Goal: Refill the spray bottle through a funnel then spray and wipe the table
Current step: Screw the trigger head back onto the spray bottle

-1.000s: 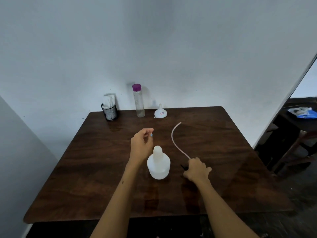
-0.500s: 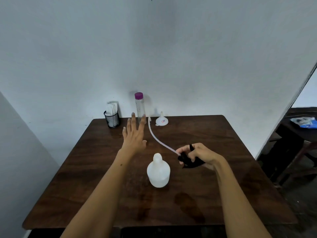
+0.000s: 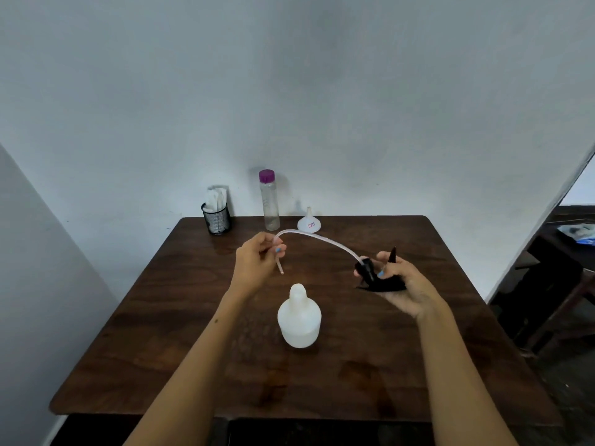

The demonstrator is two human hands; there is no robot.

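Both hands up over the tabletop (image 3: 135,365), spray head is off the bottle. R hand (image 3: 397,280) grips the black spray head (image 3: 378,278), fingers curled round it. Clear dip tube (image 3: 317,238) arcs from the head over to the L hand (image 3: 257,262), which pinches it near the free end; tube tip pts down toward the wood, not touching. White spray bottle (image 3: 299,320) stands upright w/ neck open, centre of tabletop, near edge side of both hands, nothing touching it. Back edge by the wall: black mesh cup (image 3: 216,218) w/ white tissues (image 3: 216,197) at left, tall clear bottle (image 3: 269,204) w/ purple cap in the middle, can't tell fill level. White funnel (image 3: 309,222) just beside it on the right, sitting wide end down, spout up. Faint wet-looking marks on the wood ahead of the mesh cup
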